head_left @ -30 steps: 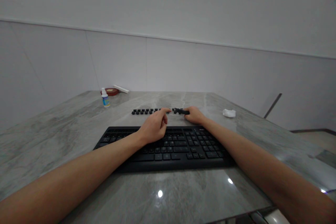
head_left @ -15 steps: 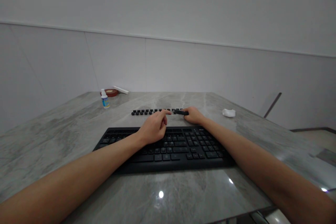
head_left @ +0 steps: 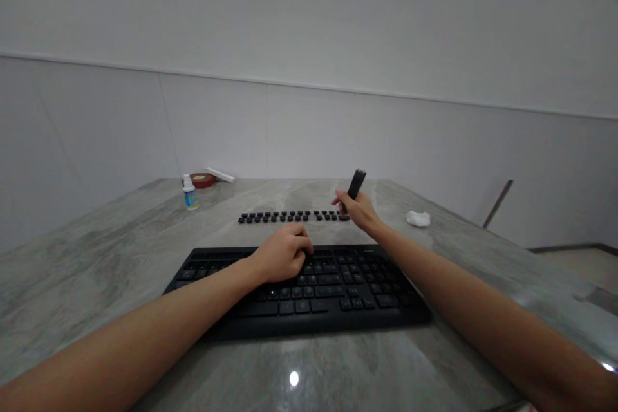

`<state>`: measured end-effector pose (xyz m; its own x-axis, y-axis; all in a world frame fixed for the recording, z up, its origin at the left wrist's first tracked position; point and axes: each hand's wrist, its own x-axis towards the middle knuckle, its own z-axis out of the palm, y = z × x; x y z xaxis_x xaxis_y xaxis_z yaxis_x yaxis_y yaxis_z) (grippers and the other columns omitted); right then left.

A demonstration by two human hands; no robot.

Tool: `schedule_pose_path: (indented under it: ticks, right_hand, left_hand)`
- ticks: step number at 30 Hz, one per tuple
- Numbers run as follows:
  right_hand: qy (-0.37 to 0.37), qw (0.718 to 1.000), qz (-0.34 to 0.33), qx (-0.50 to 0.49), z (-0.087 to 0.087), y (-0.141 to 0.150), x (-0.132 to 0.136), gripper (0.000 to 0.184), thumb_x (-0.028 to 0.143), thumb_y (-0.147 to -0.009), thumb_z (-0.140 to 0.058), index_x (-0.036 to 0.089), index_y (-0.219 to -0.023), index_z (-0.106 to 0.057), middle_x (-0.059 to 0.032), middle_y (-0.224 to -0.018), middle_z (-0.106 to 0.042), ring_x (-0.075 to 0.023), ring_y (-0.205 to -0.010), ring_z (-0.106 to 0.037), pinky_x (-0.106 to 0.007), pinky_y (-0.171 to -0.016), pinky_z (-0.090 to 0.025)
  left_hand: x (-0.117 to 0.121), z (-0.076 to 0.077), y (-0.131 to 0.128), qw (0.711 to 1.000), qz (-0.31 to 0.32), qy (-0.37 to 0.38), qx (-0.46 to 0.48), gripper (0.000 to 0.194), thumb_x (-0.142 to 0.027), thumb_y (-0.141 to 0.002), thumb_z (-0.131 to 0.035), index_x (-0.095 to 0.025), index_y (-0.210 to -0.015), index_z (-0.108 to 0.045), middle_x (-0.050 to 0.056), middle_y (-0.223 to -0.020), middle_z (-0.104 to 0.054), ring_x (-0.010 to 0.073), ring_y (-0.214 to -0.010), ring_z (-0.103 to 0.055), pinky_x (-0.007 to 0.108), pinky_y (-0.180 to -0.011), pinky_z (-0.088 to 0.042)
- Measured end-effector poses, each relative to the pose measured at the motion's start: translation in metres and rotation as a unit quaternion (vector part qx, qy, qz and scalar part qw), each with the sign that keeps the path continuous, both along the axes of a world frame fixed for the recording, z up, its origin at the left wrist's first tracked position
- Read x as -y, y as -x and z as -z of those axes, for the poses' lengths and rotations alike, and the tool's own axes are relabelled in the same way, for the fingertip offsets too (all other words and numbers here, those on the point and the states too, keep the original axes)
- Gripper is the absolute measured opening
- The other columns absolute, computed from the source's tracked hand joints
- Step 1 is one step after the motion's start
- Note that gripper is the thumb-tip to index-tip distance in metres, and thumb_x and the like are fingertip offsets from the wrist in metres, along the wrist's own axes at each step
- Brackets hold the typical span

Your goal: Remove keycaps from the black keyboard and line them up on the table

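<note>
A black keyboard [head_left: 318,306] lies across the table in front of me, some of its upper keys hidden by my left hand [head_left: 287,251]. That hand rests over the upper keys with its fingers curled down; whether anything is between the fingertips is hidden. Behind the keyboard, two rows of loose black keycaps [head_left: 275,216] are laid out on the tabletop. Over the right end of these rows, my right hand [head_left: 358,209] is closed round a slim black hand tool [head_left: 356,183] that tilts upward. The tool's exact kind does not show.
A small white spray bottle with a blue and yellow label [head_left: 190,194] stands at the back left. Behind it are a reddish-brown case [head_left: 203,180] and a white strip [head_left: 219,174]. A crumpled white wad [head_left: 418,219] lies right on the marble-patterned table [head_left: 120,251].
My left hand has drawn back from beside the keycap rows to the upper keys, its pointing finger now curled. My right hand has lifted and turned the black tool from level to upright.
</note>
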<state>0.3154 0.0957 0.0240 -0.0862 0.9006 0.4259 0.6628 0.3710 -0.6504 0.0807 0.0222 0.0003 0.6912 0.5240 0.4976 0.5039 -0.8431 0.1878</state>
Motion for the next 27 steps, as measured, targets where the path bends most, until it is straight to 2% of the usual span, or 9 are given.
schedule_pose_path:
  ticks: [3,7,10,14,17,21,24,27]
  right_hand:
    - [0.009,0.999,-0.035,-0.028,-0.001,0.008,0.028,0.059,0.058,-0.088,-0.039,0.012,-0.070,-0.071,-0.0062,-0.066,-0.061,-0.0147,-0.062,-0.054,-0.024,-0.060,-0.040]
    - [0.053,0.991,-0.126,0.007,0.006,0.008,0.067,0.052,0.055,-0.089,-0.040,0.014,-0.076,-0.069,0.0012,-0.054,-0.048,-0.0111,-0.053,-0.046,-0.023,-0.053,-0.037]
    - [0.079,0.979,-0.187,0.029,0.005,0.003,0.081,0.042,0.047,-0.089,-0.043,0.015,-0.076,-0.068,0.0029,-0.055,-0.048,-0.0097,-0.051,-0.046,-0.021,-0.052,-0.037]
    - [0.069,0.980,-0.175,0.062,-0.004,-0.002,0.082,0.026,0.030,-0.082,-0.050,0.016,-0.071,-0.069,0.0030,-0.054,-0.052,-0.0098,-0.053,-0.048,-0.021,-0.053,-0.038]
    - [0.061,0.978,-0.181,0.082,-0.009,-0.006,0.079,0.020,0.021,-0.077,-0.052,0.017,-0.072,-0.071,0.0023,-0.056,-0.058,-0.0108,-0.057,-0.053,-0.021,-0.057,-0.041]
    - [0.027,0.959,-0.239,0.150,-0.011,-0.016,0.077,0.018,0.022,-0.078,-0.054,0.015,-0.073,-0.070,-0.0003,-0.065,-0.065,-0.0116,-0.062,-0.056,-0.022,-0.062,-0.042]
    - [-0.009,0.946,-0.241,0.215,-0.012,-0.021,0.077,0.019,0.023,-0.080,-0.054,0.014,-0.069,-0.067,-0.0002,-0.060,-0.061,-0.0106,-0.057,-0.053,-0.021,-0.059,-0.039]
    - [-0.035,0.943,-0.237,0.231,-0.012,-0.023,0.076,0.021,0.024,-0.081,-0.053,0.014,-0.066,-0.065,0.0006,-0.057,-0.057,-0.0098,-0.054,-0.050,-0.021,-0.057,-0.037]
  left_hand:
    - [0.000,0.000,0.001,1.000,0.012,0.000,0.002,0.034,0.000,-0.069,-0.046,-0.017,-0.084,-0.071,0.007,-0.087,-0.059,0.0190,-0.086,-0.057,0.032,-0.082,-0.048]
    - [0.001,0.000,0.001,0.999,0.032,-0.003,-0.004,0.036,0.001,-0.070,-0.045,-0.017,-0.087,-0.072,0.007,-0.089,-0.059,0.0190,-0.087,-0.057,0.032,-0.083,-0.048]
    - [0.002,0.000,0.000,1.000,0.020,0.005,-0.010,0.035,0.000,-0.071,-0.045,-0.016,-0.087,-0.071,0.007,-0.088,-0.060,0.0190,-0.086,-0.058,0.032,-0.082,-0.049]
    - [0.002,-0.001,-0.001,1.000,0.003,0.006,-0.021,0.033,-0.001,-0.072,-0.045,-0.016,-0.088,-0.070,0.007,-0.089,-0.060,0.0198,-0.087,-0.058,0.033,-0.083,-0.049]
    - [0.002,0.000,-0.001,1.000,-0.006,0.003,-0.029,0.032,-0.002,-0.073,-0.045,-0.016,-0.090,-0.069,0.007,-0.089,-0.060,0.0201,-0.088,-0.058,0.033,-0.083,-0.049]
    - [0.001,0.001,-0.001,0.999,-0.017,-0.004,-0.034,0.033,-0.003,-0.076,-0.046,-0.016,-0.097,-0.067,0.008,-0.092,-0.060,0.0206,-0.090,-0.058,0.034,-0.085,-0.049]
    - [0.001,0.001,-0.001,0.999,-0.021,0.001,-0.036,0.031,-0.004,-0.077,-0.045,-0.016,-0.097,-0.066,0.008,-0.092,-0.059,0.0203,-0.090,-0.058,0.034,-0.085,-0.049]
    - [0.002,0.001,-0.001,0.999,-0.021,0.008,-0.035,0.030,-0.005,-0.079,-0.045,-0.015,-0.098,-0.066,0.008,-0.093,-0.059,0.0202,-0.089,-0.058,0.034,-0.084,-0.049]
